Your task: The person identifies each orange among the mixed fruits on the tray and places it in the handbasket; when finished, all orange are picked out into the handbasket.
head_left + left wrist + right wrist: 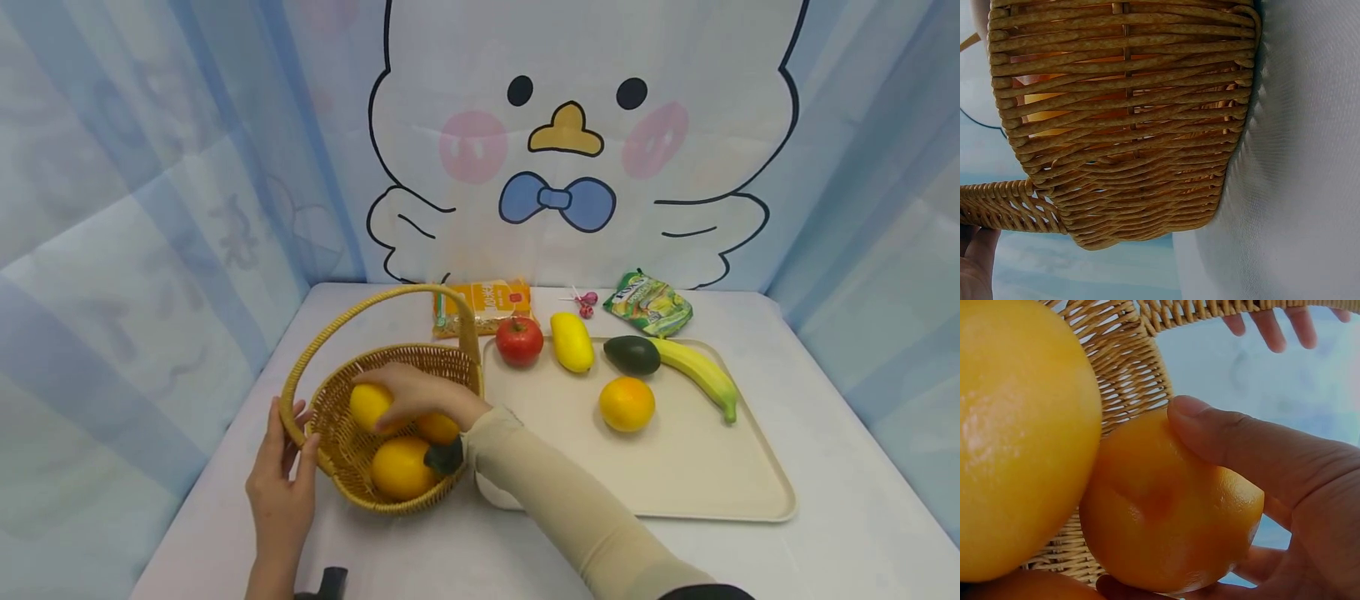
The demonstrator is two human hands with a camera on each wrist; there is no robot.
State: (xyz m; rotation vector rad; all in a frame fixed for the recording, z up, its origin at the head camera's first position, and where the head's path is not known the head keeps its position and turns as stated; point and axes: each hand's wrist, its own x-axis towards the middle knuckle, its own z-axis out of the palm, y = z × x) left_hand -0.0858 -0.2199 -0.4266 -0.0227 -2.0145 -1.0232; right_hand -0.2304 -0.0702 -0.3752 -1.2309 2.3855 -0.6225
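A woven basket (420, 357) with a tall arched handle (341, 333) stands at the left of the table. My left hand (281, 487) grips the foot of the handle, thumb on one side and fingers behind it. Inside the basket, my right hand (416, 393) holds a smooth yellow-orange fruit (1166, 506), its thumb across the top and fingers underneath. Beside that fruit lies a larger yellow-orange fruit (401, 469), with a dark green piece (444, 457) at its side. Another orange fruit (437, 427) shows partly below the right wrist.
Right of the basket lies a beige tray (705, 475) bearing a red apple (519, 342), a yellow mango (572, 342), an avocado (632, 356), a banana (697, 375) and an orange (627, 404). Behind are an orange packet (487, 307), lollipops (587, 303) and a green packet (649, 303).
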